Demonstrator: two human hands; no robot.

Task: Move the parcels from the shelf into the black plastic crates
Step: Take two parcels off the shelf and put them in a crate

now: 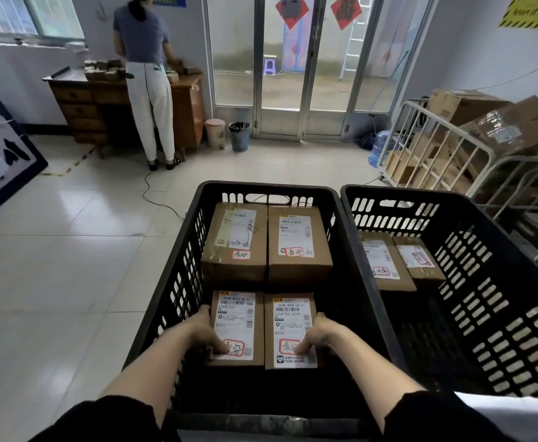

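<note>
Two black plastic crates stand side by side on the floor, the left crate (178, 275) in front of me and the right crate (490, 282) beside it. Inside the left crate, two brown labelled parcels (267, 244) lie at the far end. I hold two more parcels side by side near its near end. My left hand (208, 334) grips the left parcel (237, 314) at its outer edge, thumb on the label. My right hand (317, 334) grips the right parcel (290, 317) the same way. The right crate holds two parcels (398, 260) at its far end.
A person (146, 74) stands at a wooden desk (79, 106) at the back left. Two bins (229, 134) sit by the glass doors. Metal cage trolleys (446, 161) with cardboard boxes fill the right side. A cable (159, 199) runs over the tiled floor.
</note>
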